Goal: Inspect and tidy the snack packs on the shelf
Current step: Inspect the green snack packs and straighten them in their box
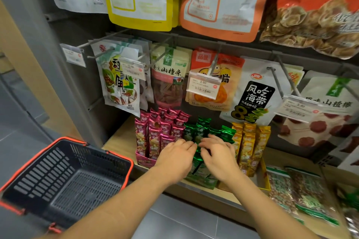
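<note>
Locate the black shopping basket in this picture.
In the head view the shopping basket is at lower left, left of the left hand and below the pink snack packs.

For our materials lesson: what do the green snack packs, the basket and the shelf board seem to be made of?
Green snack packs: likely metallised film, glossy, crinkled highlights.
Basket: moulded plastic, matte dark, slotted walls.
Shelf board: pale wood or laminate; cannot tell which.

A dark, red-rimmed basket (pixel 64 165) shows lower left.
</note>
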A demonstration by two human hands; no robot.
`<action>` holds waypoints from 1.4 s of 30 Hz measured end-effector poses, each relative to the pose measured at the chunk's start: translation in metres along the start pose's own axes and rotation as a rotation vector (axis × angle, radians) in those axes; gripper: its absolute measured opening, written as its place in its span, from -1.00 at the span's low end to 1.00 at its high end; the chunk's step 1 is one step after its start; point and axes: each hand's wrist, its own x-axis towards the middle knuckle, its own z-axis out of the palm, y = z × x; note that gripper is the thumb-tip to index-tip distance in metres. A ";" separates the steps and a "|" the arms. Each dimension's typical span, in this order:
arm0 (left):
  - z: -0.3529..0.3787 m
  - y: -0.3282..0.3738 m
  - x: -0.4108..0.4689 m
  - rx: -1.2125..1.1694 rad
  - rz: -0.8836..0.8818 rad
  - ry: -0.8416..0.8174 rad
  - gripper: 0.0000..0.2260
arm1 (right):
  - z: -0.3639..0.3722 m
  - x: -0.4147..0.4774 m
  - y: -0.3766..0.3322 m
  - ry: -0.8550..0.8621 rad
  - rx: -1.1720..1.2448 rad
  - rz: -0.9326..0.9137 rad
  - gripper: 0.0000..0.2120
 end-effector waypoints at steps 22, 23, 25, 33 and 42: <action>0.000 -0.005 0.004 -0.178 -0.016 -0.063 -0.50 | -0.020 0.068 -0.014 0.169 -0.165 0.266 -0.85; 0.000 -0.005 0.005 -0.181 -0.021 -0.072 -0.48 | -0.026 0.062 -0.016 0.246 -0.102 0.238 -0.84; 0.001 -0.005 0.007 -0.199 -0.031 -0.092 -0.41 | -0.039 0.043 -0.023 0.456 0.091 0.107 -0.83; -0.018 -0.011 0.008 -0.349 -0.060 -0.084 -0.38 | -0.113 -0.051 -0.035 1.018 0.181 -0.464 -0.86; -0.106 0.026 -0.029 -1.143 -0.009 -0.045 -0.81 | -0.132 -0.107 -0.027 0.820 0.482 -0.243 -0.88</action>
